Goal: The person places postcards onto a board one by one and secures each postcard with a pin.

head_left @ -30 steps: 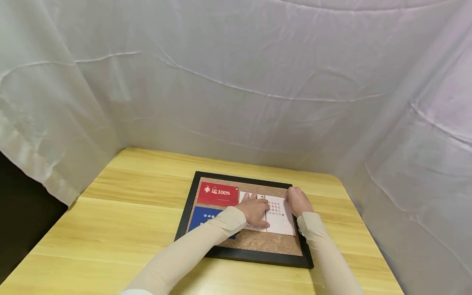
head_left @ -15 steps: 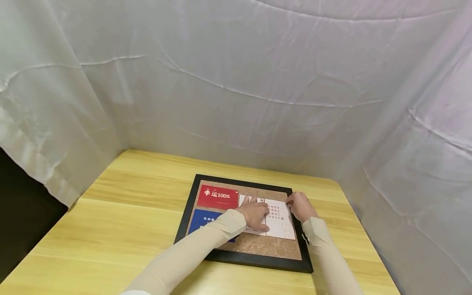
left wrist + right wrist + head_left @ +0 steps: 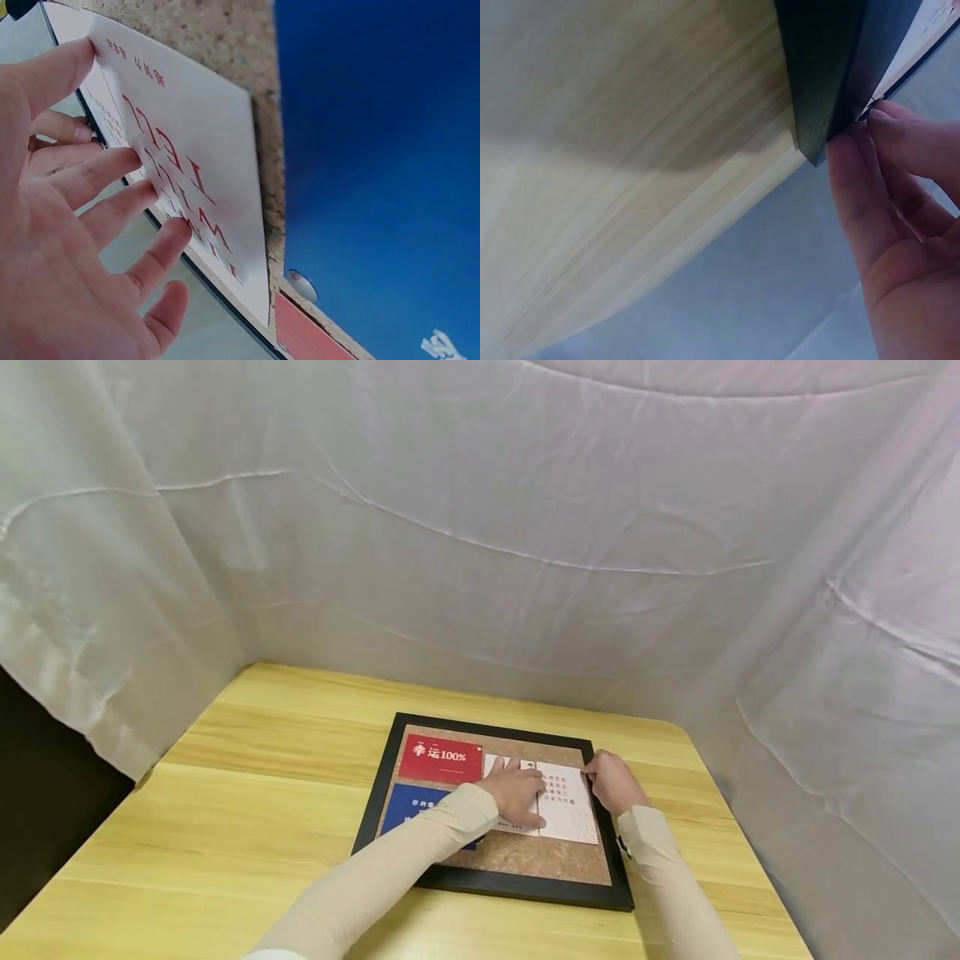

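A black-framed corkboard [image 3: 540, 862] lies on the table, bearing several printed cards. My left hand [image 3: 514, 793] rests with spread fingers on the middle white card [image 3: 217, 112] with red lettering; its thumb reaches the seam with the right white card [image 3: 568, 828]. At that right card's upper outer corner, my right hand [image 3: 617, 783] pinches with thumb and fingers, right beside the frame [image 3: 829, 75]. I cannot tell whether a small pin is between those fingertips. The card's corner is hidden by them.
On the board's left side are a red card [image 3: 442, 762] and a blue card [image 3: 408, 810]. A silvery round tack head [image 3: 303, 285] shows at the blue card's edge. Pale curtains [image 3: 480, 610] hang behind and beside the wooden table [image 3: 247, 810].
My right hand has turned and shifted slightly down, its fingertips now at the right card's corner. The left hand stays on the middle card. The head view moved slightly.
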### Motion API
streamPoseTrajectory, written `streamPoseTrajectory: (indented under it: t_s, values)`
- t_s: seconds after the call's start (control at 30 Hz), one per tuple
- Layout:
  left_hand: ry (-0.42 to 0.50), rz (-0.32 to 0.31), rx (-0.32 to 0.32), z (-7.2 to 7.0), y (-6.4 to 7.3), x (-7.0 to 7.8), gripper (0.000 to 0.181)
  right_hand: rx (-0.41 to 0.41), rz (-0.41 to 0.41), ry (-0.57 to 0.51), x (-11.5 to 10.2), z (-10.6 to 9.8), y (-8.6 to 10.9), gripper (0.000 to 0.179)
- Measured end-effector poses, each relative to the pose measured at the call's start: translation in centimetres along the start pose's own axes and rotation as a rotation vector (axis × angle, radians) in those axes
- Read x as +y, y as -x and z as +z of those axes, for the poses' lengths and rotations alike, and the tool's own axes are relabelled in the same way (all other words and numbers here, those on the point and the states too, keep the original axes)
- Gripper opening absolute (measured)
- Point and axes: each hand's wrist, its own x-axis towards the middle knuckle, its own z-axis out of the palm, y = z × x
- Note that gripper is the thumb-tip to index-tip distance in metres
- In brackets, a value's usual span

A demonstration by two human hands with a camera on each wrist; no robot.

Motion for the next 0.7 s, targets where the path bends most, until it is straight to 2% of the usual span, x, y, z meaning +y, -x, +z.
streamPoseTrajectory:
  t_s: [0.7]
  values:
    - [0.0,0.004,0.003,0.17,-0.15,-0.08,0.056,-0.001,0.04,0.032,-0.28,0.37,0.22,0.026]
